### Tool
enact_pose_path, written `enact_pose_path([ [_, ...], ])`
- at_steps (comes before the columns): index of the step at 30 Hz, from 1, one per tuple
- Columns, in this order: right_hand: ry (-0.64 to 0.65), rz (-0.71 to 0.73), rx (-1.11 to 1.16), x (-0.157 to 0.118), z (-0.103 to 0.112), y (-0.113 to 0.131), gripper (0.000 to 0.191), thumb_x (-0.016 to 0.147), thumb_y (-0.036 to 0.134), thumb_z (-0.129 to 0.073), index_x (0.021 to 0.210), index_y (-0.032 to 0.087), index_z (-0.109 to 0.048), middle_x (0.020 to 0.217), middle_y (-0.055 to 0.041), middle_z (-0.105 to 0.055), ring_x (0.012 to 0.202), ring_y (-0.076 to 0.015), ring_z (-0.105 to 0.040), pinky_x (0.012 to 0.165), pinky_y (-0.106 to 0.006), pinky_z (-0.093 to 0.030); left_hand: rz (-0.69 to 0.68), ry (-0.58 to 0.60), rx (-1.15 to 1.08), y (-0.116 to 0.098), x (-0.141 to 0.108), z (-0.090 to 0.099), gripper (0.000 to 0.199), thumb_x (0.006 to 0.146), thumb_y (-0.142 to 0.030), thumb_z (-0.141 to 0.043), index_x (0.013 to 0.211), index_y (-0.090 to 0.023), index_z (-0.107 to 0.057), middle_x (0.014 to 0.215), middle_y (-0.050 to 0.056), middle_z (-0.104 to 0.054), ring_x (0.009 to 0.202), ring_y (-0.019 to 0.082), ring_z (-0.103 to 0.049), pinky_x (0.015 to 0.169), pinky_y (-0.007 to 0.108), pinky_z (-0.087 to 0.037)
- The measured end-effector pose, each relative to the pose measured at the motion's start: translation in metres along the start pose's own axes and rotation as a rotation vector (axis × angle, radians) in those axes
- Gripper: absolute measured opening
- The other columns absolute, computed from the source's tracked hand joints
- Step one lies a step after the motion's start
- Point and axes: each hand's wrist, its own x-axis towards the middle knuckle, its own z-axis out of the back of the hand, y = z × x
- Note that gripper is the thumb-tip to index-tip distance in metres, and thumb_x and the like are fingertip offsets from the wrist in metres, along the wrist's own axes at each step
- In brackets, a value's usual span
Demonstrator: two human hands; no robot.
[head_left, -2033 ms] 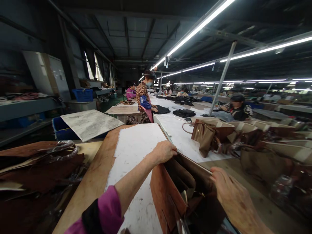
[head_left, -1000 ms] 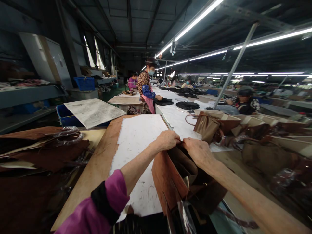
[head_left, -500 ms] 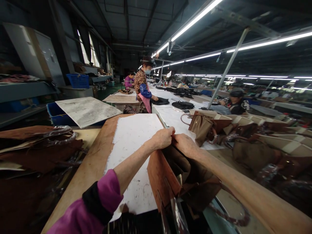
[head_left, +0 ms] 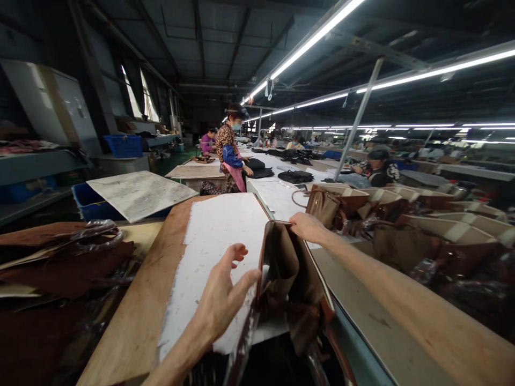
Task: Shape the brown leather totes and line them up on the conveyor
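A brown handbag [head_left: 322, 271] with an olive-brown lining stands at the near edge of the work table, its mouth gaping toward me. My right hand [head_left: 309, 227] pinches the far corner of the bag's top edge. Just left of the bag, above the white sheet, my left hand [head_left: 225, 289] is held with thumb and fingers apart and nothing in it. Handles partly wrapped in clear plastic hang at the bag's near side. The bag's base is hidden from me.
White paper [head_left: 217, 225] covers part of the wooden board [head_left: 132, 300]. Brown bags [head_left: 402, 241] crowd the right side; brown leather pieces [head_left: 68, 252] are piled at left. A stained panel [head_left: 140, 194] lies over a blue bin. Ahead, a co-worker [head_left: 231, 150] stands beside black pieces.
My left hand has let go of the bag's far edge and drawn back toward me, opening. My right hand keeps its hold, and the bag's mouth has spread and turned.
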Motion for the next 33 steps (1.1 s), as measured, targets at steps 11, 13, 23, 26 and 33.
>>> enact_pose_path([
  [11, 0.037, -0.086, 0.045, -0.031, 0.004, -0.010, 0.022, 0.072, 0.025, -0.047, 0.078, 0.014, -0.065, 0.065, -0.0064, -0.062, 0.062, -0.0151, -0.057, 0.052, -0.021, -0.033, 0.112, 0.202, 0.002, 0.047, 0.027, -0.002, 0.022, 0.062, -0.021, -0.050, 0.083, -0.015, -0.057, 0.068, -0.002, -0.058, 0.064, 0.014, -0.052, 0.058, 0.024, -0.038],
  [13, 0.018, -0.088, 0.066, -0.039, 0.004, -0.022, 0.022, 0.073, 0.026, -0.046, 0.077, 0.016, -0.064, 0.061, -0.0043, -0.061, 0.060, -0.0145, -0.056, 0.051, -0.021, -0.032, 0.105, 0.232, -0.063, 0.054, 0.036, 0.005, 0.020, 0.061, -0.016, -0.046, 0.077, -0.014, -0.058, 0.061, -0.003, -0.055, 0.059, 0.012, -0.049, 0.053, 0.022, -0.036],
  [23, 0.011, -0.063, 0.217, -0.049, -0.021, -0.043, 0.021, 0.074, 0.030, -0.042, 0.067, 0.019, -0.058, 0.047, 0.0014, -0.051, 0.048, -0.0123, -0.050, 0.046, -0.022, -0.027, 0.152, 0.410, -0.272, 0.069, 0.056, 0.035, 0.023, 0.058, -0.014, -0.050, 0.078, -0.013, -0.062, 0.065, -0.003, -0.060, 0.062, 0.011, -0.050, 0.058, 0.020, -0.037],
  [26, -0.004, -0.082, 0.150, -0.052, -0.019, -0.036, 0.018, 0.072, 0.031, -0.045, 0.066, 0.020, -0.057, 0.049, 0.0012, -0.052, 0.051, -0.0125, -0.050, 0.046, -0.022, -0.025, 0.152, 0.424, -0.327, 0.075, 0.056, 0.035, 0.023, 0.060, -0.016, -0.052, 0.080, -0.013, -0.061, 0.069, -0.001, -0.061, 0.066, 0.012, -0.052, 0.063, 0.022, -0.040],
  [33, -0.081, -0.025, 0.070, -0.054, -0.017, -0.038, 0.020, 0.073, 0.035, -0.048, 0.064, 0.020, -0.059, 0.060, -0.0008, -0.057, 0.062, -0.0148, -0.053, 0.051, -0.022, -0.028, 0.159, 0.439, -0.371, 0.077, 0.054, 0.039, 0.029, 0.069, -0.034, -0.054, 0.085, -0.011, -0.060, 0.076, 0.004, -0.063, 0.076, 0.018, -0.056, 0.073, 0.028, -0.042],
])
